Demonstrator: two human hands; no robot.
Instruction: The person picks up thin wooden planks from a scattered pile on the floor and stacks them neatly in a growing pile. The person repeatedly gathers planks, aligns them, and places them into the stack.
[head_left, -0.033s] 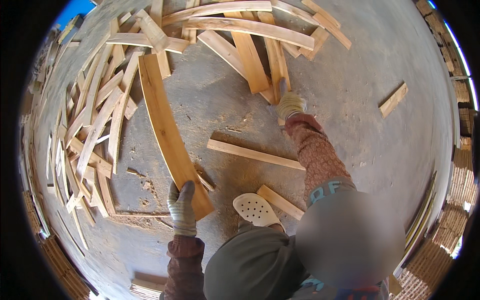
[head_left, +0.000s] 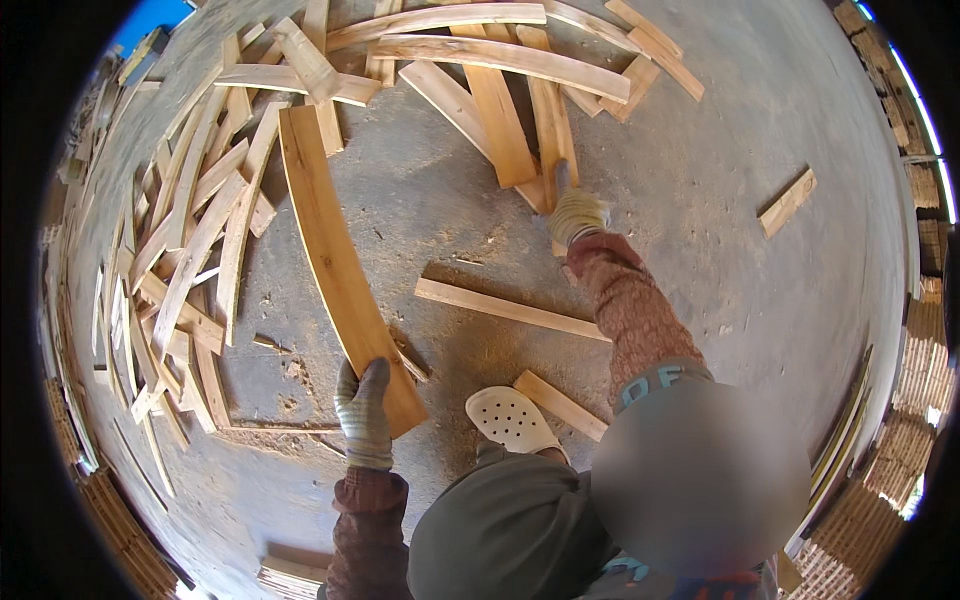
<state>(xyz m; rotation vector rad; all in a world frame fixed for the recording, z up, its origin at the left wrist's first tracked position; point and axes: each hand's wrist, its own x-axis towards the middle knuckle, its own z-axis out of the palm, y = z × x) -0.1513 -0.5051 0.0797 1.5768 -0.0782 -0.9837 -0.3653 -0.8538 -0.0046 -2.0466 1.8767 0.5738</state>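
My left hand [head_left: 363,412], in a striped work glove with grey fingertips, is closed around the near end of a long wooden plank [head_left: 325,235]. That plank slants away from me, its far end toward the pile on the left. Farther off and to the right, my right hand [head_left: 578,212], gloved too, grips the near part of a second plank [head_left: 550,110]. One grey fingertip lies along this plank's top; the other fingers are mostly hidden. Beside it lies another wide plank [head_left: 497,120], with a paler plank [head_left: 450,105] partly beneath.
A jumbled wood pile [head_left: 190,240] covers the left. Long curved-looking boards [head_left: 500,55] cross at the far side. Single offcuts lie on the concrete floor: one in the middle [head_left: 510,308], one by my pale clog [head_left: 510,418], one at right [head_left: 787,201]. Stacked wood [head_left: 905,400] lines the right edge.
My right hand has shifted very slightly, and a fingertip that showed left of its plank is no longer visible. My left hand and its plank look nearly the same.
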